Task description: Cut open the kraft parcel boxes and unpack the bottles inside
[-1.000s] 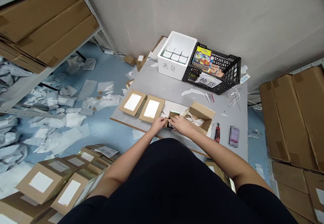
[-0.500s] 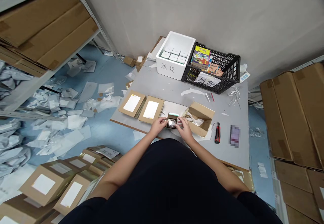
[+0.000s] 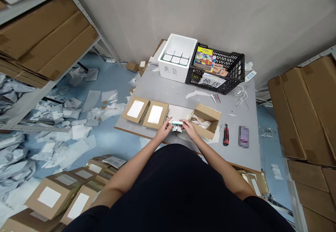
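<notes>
A: Hands?
B: The left hand (image 3: 165, 128) and the right hand (image 3: 189, 129) meet low over the surface (image 3: 157, 88), just ahead of the body. Between them sits a small pale pack (image 3: 177, 122) with a green edge.

A: Fingers?
B: Closed. The fingers (image 3: 183, 123) of each hand appear to pinch one end of the pack, though the contact is small and hard to read.

A: Work in hand?
B: Two-handed handling of the pack, directly above a white sheet (image 3: 180, 113). A dark object (image 3: 176, 129) lies partly hidden just beneath it. Neither hand is free.

A: Nearby?
B: To the right, an open carton (image 3: 206, 120) holds white packing, with a utility knife (image 3: 225, 134) beyond. To the left lie two mailers (image 3: 145, 112).

A: Farther out?
B: A foam box (image 3: 177, 57) of small white boxes and a crate (image 3: 215, 69) of printed booklets stand by the wall. Paper scraps (image 3: 78, 113) litter the floor.
</notes>
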The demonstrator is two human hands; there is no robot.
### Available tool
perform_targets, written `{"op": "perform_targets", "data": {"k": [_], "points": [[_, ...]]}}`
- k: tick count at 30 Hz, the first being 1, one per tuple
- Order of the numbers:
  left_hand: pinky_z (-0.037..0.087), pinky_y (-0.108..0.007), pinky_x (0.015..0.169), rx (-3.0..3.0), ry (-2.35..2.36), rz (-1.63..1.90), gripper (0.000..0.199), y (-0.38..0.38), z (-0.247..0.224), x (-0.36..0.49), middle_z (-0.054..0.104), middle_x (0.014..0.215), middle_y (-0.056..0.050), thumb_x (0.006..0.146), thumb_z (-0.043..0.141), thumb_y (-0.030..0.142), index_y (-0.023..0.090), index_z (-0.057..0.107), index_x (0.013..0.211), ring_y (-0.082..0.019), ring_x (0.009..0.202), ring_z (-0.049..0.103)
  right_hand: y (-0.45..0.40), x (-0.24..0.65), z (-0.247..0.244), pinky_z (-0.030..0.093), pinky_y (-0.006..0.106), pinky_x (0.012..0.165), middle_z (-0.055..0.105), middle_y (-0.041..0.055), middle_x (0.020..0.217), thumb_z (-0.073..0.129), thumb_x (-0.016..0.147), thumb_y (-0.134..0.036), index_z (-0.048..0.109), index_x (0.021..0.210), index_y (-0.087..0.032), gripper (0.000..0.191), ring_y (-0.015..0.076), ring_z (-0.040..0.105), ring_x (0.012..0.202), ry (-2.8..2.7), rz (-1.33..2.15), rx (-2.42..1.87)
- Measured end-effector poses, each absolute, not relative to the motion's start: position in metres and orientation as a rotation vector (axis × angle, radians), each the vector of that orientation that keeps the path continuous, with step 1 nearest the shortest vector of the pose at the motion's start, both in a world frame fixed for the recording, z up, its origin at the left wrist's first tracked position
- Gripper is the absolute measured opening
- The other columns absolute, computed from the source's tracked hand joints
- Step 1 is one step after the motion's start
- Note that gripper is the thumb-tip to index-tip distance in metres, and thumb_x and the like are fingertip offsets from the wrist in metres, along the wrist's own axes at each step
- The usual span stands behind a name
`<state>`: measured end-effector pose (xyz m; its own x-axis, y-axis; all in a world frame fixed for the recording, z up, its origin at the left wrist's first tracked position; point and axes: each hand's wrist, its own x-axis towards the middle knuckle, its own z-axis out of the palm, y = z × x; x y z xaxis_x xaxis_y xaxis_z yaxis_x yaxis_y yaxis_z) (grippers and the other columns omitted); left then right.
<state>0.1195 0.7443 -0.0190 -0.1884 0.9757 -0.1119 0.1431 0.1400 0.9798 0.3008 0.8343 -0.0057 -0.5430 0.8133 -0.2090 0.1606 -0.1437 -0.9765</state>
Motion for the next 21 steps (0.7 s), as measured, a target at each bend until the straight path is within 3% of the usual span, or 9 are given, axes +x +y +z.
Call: {"op": "perform_targets", "data": {"k": [3, 10, 15, 21], "points": [[0.05, -0.031, 0.08, 1.237, 1.584, 1.138, 0.047, 0.739, -0.022, 0.12, 0.066, 0.096, -0.006, 0.09, 0.053, 0.046, 0.019, 0.057, 0.128, -0.017, 0.085, 0.061, 0.827, 0.308, -0.007, 0.05, 0.035, 0.084, 0.063, 0.0068, 0.108, 0.051, 0.087, -0.039, 0.068, 0.109, -0.023, 0.032, 0.0184, 0.061, 0.086, -1.809, 1.575, -1.058], [0.051, -0.033, 0.086, 1.511, 1.696, 1.099, 0.032, 0.732, -0.035, 0.119, 0.066, 0.101, -0.007, 0.091, 0.055, 0.039, 0.022, 0.066, 0.115, -0.018, 0.093, 0.063, 0.817, 0.314, -0.014, 0.048, 0.036, 0.086, 0.059, 0.0052, 0.09, 0.059, 0.085, -0.031, 0.07, 0.108, -0.024, 0.026, 0.02, 0.059, 0.086, -2.079, 1.266, -1.051], [0.051, -0.034, 0.091, 1.632, 1.685, 1.069, 0.027, 0.727, -0.042, 0.118, 0.063, 0.107, -0.008, 0.09, 0.056, 0.034, 0.023, 0.067, 0.112, -0.019, 0.102, 0.062, 0.812, 0.315, -0.025, 0.048, 0.039, 0.091, 0.055, 0.0043, 0.094, 0.063, 0.081, -0.028, 0.071, 0.105, -0.026, 0.025, 0.0205, 0.058, 0.091, -2.085, 1.285, -1.101], [0.048, -0.04, 0.1, 1.583, 1.685, 1.057, 0.024, 0.719, -0.049, 0.122, 0.058, 0.121, -0.009, 0.087, 0.06, 0.035, 0.024, 0.069, 0.106, -0.023, 0.115, 0.058, 0.8, 0.316, -0.042, 0.054, 0.035, 0.087, 0.05, 0.0079, 0.116, 0.061, 0.079, -0.031, 0.069, 0.099, -0.025, 0.023, 0.0226, 0.054, 0.114, -1.838, 1.49, -1.174]]}}
